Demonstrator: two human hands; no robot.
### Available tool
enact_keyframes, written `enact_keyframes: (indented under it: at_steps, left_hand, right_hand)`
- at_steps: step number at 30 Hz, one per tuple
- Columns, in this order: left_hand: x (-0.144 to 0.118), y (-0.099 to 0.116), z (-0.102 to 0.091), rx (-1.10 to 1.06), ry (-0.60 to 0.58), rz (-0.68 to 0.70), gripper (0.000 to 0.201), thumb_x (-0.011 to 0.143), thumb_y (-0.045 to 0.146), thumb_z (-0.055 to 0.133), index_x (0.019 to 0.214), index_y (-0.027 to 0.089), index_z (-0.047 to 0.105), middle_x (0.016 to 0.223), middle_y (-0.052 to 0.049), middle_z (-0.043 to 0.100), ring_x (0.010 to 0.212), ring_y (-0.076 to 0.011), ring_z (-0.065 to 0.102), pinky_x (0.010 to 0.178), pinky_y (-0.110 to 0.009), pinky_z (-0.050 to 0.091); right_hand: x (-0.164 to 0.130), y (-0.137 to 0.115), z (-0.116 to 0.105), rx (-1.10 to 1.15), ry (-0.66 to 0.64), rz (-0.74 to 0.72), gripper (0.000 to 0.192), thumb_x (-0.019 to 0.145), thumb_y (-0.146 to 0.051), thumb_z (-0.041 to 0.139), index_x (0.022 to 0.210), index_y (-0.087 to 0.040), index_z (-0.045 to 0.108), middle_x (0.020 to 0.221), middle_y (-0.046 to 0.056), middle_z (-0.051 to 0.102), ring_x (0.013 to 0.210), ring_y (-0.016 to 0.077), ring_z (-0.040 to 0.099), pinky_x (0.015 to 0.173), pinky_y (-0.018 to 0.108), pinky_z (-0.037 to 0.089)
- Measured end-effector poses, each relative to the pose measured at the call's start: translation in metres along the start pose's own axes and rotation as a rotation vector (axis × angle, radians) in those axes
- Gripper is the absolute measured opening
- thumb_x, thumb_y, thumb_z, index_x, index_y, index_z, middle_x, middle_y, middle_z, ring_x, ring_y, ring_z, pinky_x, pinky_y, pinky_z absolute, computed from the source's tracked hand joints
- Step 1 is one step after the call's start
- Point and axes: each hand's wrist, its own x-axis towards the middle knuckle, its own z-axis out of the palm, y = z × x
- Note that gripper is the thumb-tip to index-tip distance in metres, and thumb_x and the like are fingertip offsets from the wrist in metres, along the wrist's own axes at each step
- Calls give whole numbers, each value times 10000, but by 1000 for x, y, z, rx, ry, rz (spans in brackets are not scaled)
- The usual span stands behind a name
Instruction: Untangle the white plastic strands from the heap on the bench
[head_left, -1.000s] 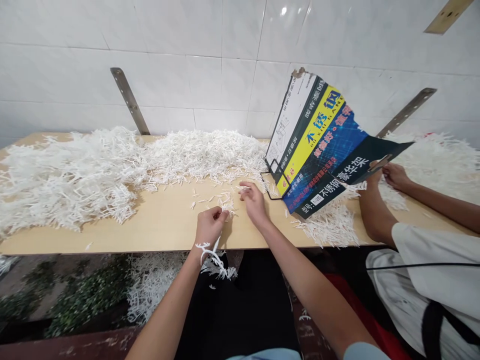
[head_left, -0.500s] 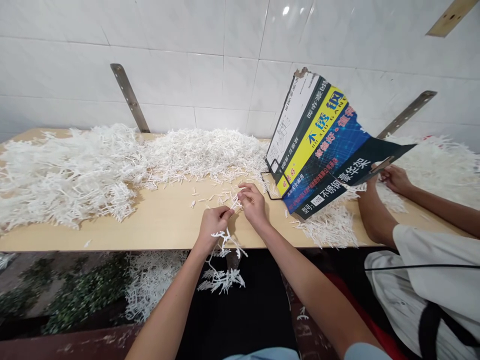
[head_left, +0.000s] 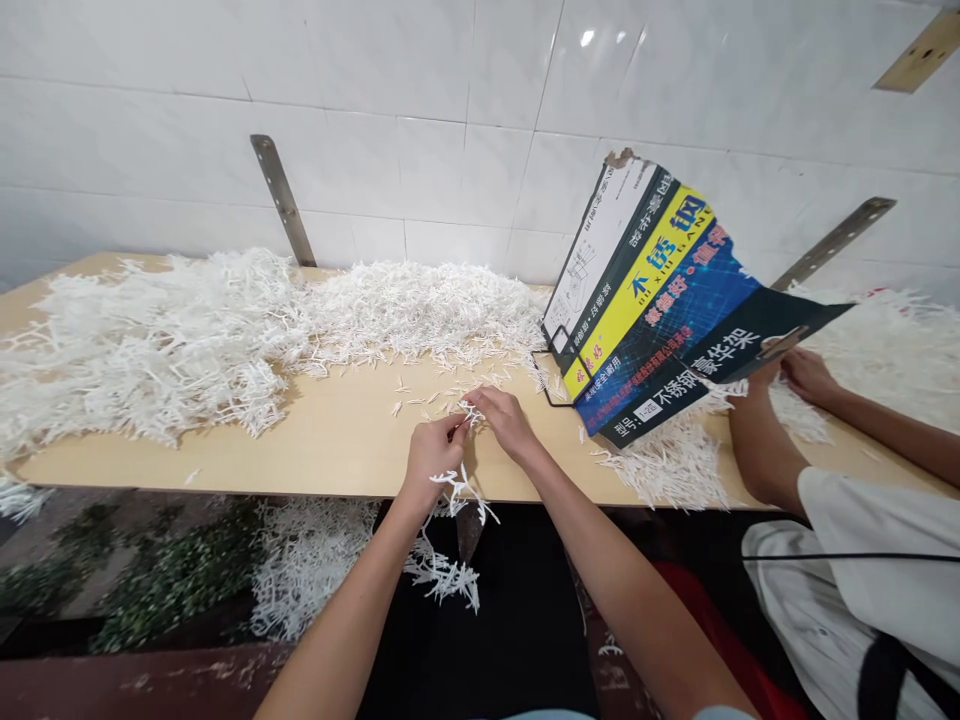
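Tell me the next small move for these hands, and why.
Perhaps a gentle tug with the right hand while the left hand holds firm: the left pinches a white strand, the right meets it, and loose white bits lie on the table just beyond.

Both bare forearms (head_left: 600,565) angle inward, the left hand (head_left: 433,456) and right hand (head_left: 504,418) close together, each pinching.

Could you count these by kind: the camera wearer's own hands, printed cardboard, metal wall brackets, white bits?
Hands: 2 (left hand, right hand)
Printed cardboard: 1
Wall brackets: 3
Total: 6, leaving out the white bits, too many to count
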Motion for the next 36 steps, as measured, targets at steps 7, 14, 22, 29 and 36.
enact_keyframes:
  at_steps: [7, 14, 22, 29, 36]
  left_hand:
    - [-3, 5, 0, 270, -59, 0, 401, 958, 194, 513, 1250, 250, 783, 907, -73, 822, 798, -222, 730, 741, -277, 454]
    - [-2, 8, -1, 257, -57, -13, 361, 975, 208, 529, 1212, 240, 799, 1014, -80, 832, 913, -239, 758, 799, -284, 500]
    - [-5, 5, -1, 201, -69, -15, 394, 938, 164, 523, 1205, 234, 804, 955, -65, 834, 864, -229, 757, 805, -288, 519]
    - [-3, 2, 0, 113, -9, -28, 377, 938, 185, 519, 1187, 199, 802, 945, -85, 826, 826, -222, 741, 776, -283, 495]
    - [-2, 2, 0, 105, -45, 7, 353, 933, 251, 547, 1167, 219, 808, 680, -27, 722, 621, -181, 622, 645, -272, 388]
  right_hand:
    - [0, 6, 2, 49, 116, -7, 367, 956, -472, 640, 724, -202, 732, 851, 68, 744, 830, 223, 679, 789, 347, 501]
    - [2, 19, 3, 105, 239, 42, 405, 953, -468, 624, 675, -179, 682, 1062, 92, 703, 794, 170, 629, 670, 292, 485]
    - [14, 26, -3, 237, 583, 114, 350, 903, -531, 644, 923, -183, 674, 1155, 112, 661, 844, 172, 626, 762, 316, 532]
    - [4, 0, -2, 50, 113, -4, 425, 1023, -555, 504, 1086, -224, 761, 1159, 87, 746, 1122, 244, 649, 971, 362, 495]
    - [0, -2, -1, -27, 29, 59, 453, 941, -570, 641, 706, -196, 741, 687, 33, 688, 691, 189, 609, 668, 301, 444]
